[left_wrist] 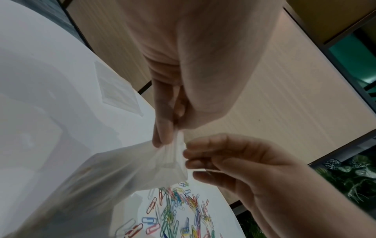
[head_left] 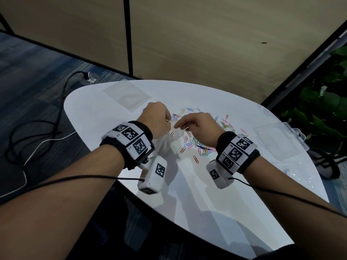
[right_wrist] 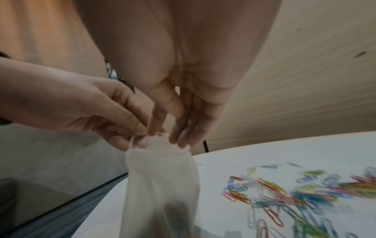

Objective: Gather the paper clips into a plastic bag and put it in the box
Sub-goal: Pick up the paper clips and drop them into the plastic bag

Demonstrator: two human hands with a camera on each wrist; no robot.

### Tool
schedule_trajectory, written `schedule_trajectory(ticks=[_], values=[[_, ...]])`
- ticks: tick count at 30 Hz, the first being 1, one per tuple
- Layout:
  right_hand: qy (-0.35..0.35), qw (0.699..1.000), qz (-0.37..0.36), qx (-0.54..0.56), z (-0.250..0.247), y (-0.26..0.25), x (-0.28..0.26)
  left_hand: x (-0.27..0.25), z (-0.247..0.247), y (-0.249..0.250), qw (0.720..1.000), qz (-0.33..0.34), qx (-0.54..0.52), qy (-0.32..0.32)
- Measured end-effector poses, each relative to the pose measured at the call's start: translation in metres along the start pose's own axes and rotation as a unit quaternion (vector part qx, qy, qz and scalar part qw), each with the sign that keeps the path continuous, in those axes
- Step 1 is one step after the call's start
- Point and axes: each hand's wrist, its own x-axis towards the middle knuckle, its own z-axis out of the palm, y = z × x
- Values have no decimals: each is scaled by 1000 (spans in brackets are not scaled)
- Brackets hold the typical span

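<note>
Both hands hold a clear plastic bag (head_left: 169, 145) by its top edge, just above the white table (head_left: 206, 194). My left hand (head_left: 169, 120) pinches one side of the bag's mouth (left_wrist: 175, 149) between thumb and fingers. My right hand (head_left: 178, 126) pinches the opposite side, thumb and fingers on the rim (right_wrist: 162, 136). The bag (right_wrist: 162, 185) hangs down from the rim, and I cannot tell what is inside. Several coloured paper clips (head_left: 199, 143) lie scattered on the table under and beyond my right hand, also seen as paper clips (left_wrist: 179, 209) and blurred paper clips (right_wrist: 295, 193).
A flat stack of spare clear bags (head_left: 127, 96) lies at the table's far left. A clear plastic box (head_left: 277, 141) sits near the right edge. Cables (head_left: 37, 132) lie on the floor to the left. A wooden partition (head_left: 206, 44) stands behind the table.
</note>
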Motion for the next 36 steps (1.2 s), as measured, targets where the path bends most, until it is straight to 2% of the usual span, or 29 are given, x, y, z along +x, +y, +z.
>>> schedule_trajectory(ticks=[2, 3, 5, 7, 9, 12, 16, 18, 20, 21, 23, 26, 28, 30, 32, 33, 36], values=[[37, 998, 7, -50, 6, 16, 1, 2, -5, -3, 1000, -3, 13, -8], [16, 994, 6, -109, 15, 28, -3, 3, -8, -5, 1000, -6, 19, -10], [-98, 966, -35, -235, 39, 53, -19, 4, -12, -9, 1000, -10, 22, -7], [-188, 914, -125, -337, 66, 79, -36, 4, -14, -12, 1000, -10, 24, 3], [-201, 885, -160, -389, 79, 99, -44, 4, -14, -14, 1000, -10, 23, 10], [-151, 876, -124, -441, 73, 114, -36, 3, -13, -13, 1000, -7, 24, 6], [-135, 861, -1, -490, 54, 131, -26, -1, -13, -11, 999, 3, 31, -3], [-125, 884, 22, -449, 49, 138, -21, -2, -13, -10, 999, 4, 36, -6], [-86, 910, 1, -406, 47, 138, -17, -2, -13, -8, 999, 4, 41, -10], [-65, 917, -9, -394, 46, 136, -16, -3, -13, -6, 999, 5, 43, -13], [-43, 924, 16, -380, 42, 132, -16, -3, -12, -2, 999, 8, 48, -18], [-19, 931, 129, -340, 28, 127, -15, -4, -6, 3, 998, 11, 55, -29], [35, 948, 206, -238, 15, 127, -15, -3, -3, 4, 998, 8, 59, -31], [93, 951, 271, -117, 1, 133, -16, 0, -1, 4, 998, 2, 62, -29], [131, 934, 328, 55, -13, 137, -15, 2, 2, 5, 998, -12, 60, -22], [143, 913, 345, 164, -17, 135, -15, 3, 3, 5, 998, -20, 59, -19], [159, 819, 320, 449, -23, 111, -10, 3, 7, 9, 998, -29, 54, -25]])
